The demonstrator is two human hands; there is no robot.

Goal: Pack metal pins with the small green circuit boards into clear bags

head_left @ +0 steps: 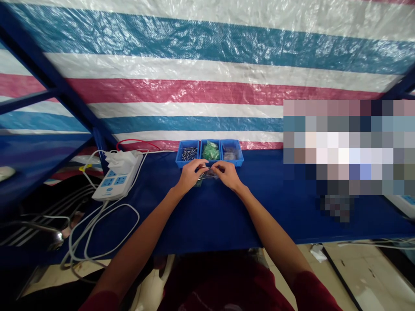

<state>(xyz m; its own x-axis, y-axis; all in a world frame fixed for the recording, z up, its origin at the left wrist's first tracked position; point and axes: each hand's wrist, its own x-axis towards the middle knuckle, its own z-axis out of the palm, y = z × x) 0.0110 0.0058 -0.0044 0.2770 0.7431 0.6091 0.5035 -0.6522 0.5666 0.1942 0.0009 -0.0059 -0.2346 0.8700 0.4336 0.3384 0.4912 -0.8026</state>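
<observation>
Over the blue table, just in front of three small bins, my two hands work close together. My left hand [191,176] is closed in a pinch, a thin pale piece showing at its fingertips; what it is, I cannot make out. Thumb and finger of my right hand [228,174] pinch a small clear plastic bag [210,174] between the hands. A bit of green plastic [198,183] shows below my left hand. The left blue bin [178,159] holds many small metal pins or screws. Green plastic bags [211,150] fill the middle bin, and clear plastic bags [230,152] the right one.
A white power strip [118,177] with plugged-in adapters stands left, its white cables [138,214] looping over the table edge. Behind the bins hangs a striped plastic sheet [194,93]. Blue frame posts [61,88] rise at left. The right side is partly blurred out.
</observation>
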